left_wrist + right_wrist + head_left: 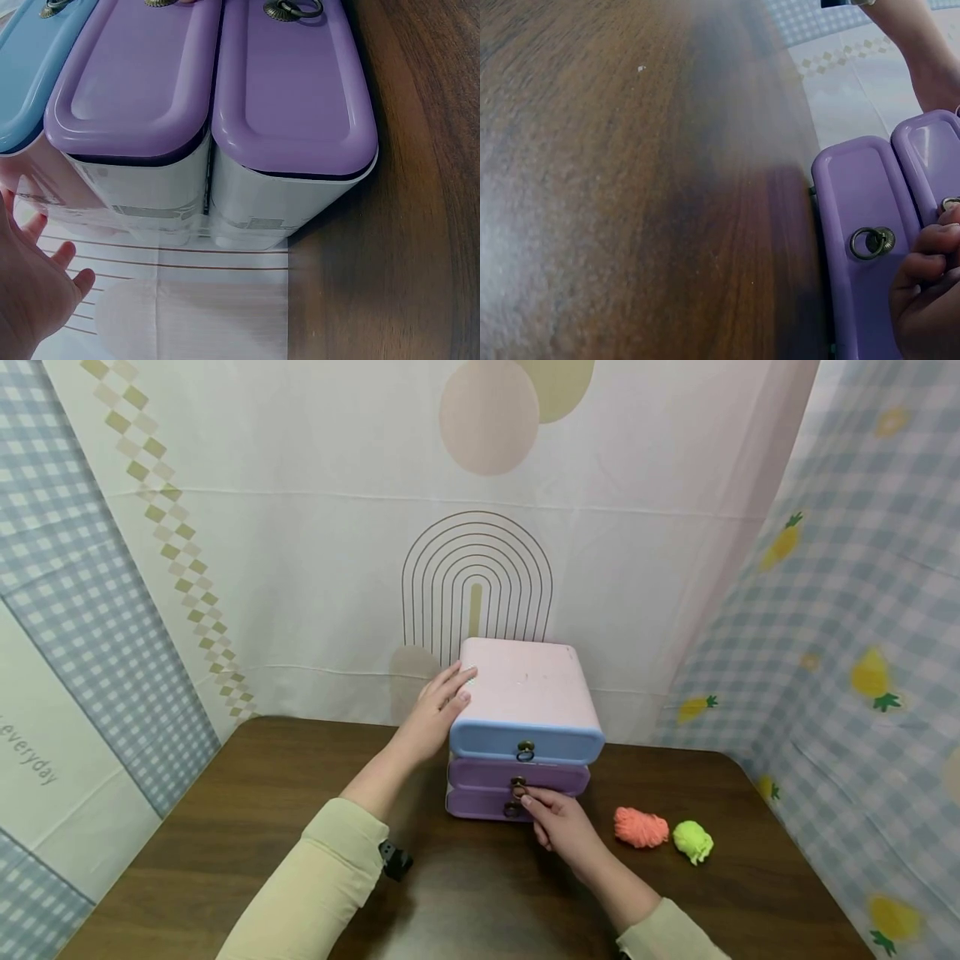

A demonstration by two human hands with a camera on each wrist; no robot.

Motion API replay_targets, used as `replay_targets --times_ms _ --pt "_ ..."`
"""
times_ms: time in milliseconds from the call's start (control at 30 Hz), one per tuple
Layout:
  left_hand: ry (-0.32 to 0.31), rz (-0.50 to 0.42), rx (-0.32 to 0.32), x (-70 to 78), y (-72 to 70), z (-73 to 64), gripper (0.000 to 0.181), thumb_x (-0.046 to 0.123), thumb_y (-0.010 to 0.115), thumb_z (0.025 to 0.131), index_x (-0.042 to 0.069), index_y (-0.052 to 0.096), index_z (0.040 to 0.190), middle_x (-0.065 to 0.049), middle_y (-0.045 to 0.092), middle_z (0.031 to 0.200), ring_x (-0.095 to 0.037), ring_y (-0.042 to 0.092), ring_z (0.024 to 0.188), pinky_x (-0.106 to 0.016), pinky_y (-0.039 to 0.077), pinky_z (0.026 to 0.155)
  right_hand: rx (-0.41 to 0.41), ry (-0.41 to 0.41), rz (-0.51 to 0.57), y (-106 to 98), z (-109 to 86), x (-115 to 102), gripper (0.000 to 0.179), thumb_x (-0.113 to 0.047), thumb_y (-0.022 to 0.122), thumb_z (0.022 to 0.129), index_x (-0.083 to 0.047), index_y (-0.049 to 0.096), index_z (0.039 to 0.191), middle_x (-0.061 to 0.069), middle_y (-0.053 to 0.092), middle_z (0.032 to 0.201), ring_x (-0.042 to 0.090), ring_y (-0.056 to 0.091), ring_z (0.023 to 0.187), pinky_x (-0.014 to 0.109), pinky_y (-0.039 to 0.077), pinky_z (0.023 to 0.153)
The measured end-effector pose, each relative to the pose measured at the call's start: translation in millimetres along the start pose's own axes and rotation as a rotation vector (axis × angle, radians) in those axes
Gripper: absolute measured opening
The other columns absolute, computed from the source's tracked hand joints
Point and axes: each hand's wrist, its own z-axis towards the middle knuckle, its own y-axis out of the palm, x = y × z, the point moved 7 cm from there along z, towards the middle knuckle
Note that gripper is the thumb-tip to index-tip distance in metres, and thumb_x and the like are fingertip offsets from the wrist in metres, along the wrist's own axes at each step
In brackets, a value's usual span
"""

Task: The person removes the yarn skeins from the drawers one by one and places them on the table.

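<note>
I've got the right grip (pixel 561 828) pinching the ring pull (pixel 518 792), middle drawer (pixel 480 773) just beyond it. Left grip (pixel 432 717) rests, fingers spread, on the pink top (pixel 532 685); orange yarn (pixel 641 827) and yellow-green yarn (pixel 692 841) sit right of the right grip.

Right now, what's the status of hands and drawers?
Left hand against pink box. Right hand pinching ring on middle drawer. Drawer looks shut. Yarn balls off right, not in the way.

Soft light, pale glare on tabletop (pixel 472 897), hazy right wrist view
</note>
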Motion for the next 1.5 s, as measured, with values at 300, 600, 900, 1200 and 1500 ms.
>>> replay_targets --times_ms 300,600,900,1200,1500 --pt "0.000 0.008 -0.004 -0.7 0.8 0.3 0.050 0.043 0.040 0.105 0.025 0.045 0.151 0.000 0.024 0.163 -0.035 0.016 0.148 -0.063 0.017 0.113 -0.005 -0.012 0.015 0.6 -4.9 1.6 0.038 -0.022 0.059 0.100 0.001 0.062 0.129 0.001 0.043 0.051 0.010 0.036 0.044 0.023 0.034 0.043" --pt "-0.005 0.009 -0.007 -0.2 0.8 0.0 0.050 0.043 0.040 0.105 0.025 0.044 0.151 0.000 0.022 0.163 -0.036 0.016 0.148 -0.064 0.016 0.113 -0.009 -0.015 -0.028 -0.8 -14.4 2.5 0.038 -0.021 0.059 0.101 0.002 0.062 0.131 0.002 0.042 0.049 0.012 0.036 0.042 0.025 0.034 0.042" --pt "-0.004 0.000 -0.004 -1.1 0.4 0.7 0.049 0.042 0.041 0.105 0.025 0.045 0.151 0.000 0.023 0.163 -0.035 0.016 0.148 -0.063 0.017 0.113 -0.074 -0.029 -0.092 0.5 -28.4 -2.0 0.038 -0.024 0.059 0.100 0.002 0.064 0.128 -0.001 0.044 0.049 0.009 0.038 0.044 0.025 0.037 0.041" --pt "-0.013 0.012 -0.004 -1.3 0.2 0.3 0.050 0.043 0.039 0.105 0.026 0.044 0.151 0.001 0.023 0.163 -0.035 0.016 0.148 -0.064 0.017 0.113 -0.092 -0.031 -0.152 1.3 -44.2 -3.6 0.038 -0.027 0.059 0.101 0.000 0.066 0.126 0.000 0.046 0.051 0.010 0.041 0.045 0.027 0.040 0.042" --pt "0.006 0.010 0.007 -2.7 -0.4 0.3 0.049 0.043 0.040 0.105 0.026 0.045 0.151 0.001 0.024 0.163 -0.034 0.017 0.148 -0.063 0.017 0.113 -0.165 -0.059 -0.181 5.4 -62.0 -4.0 0.039 -0.026 0.057 0.101 0.003 0.065 0.126 0.000 0.046 0.050 0.009 0.041 0.043 0.027 0.042 0.043"
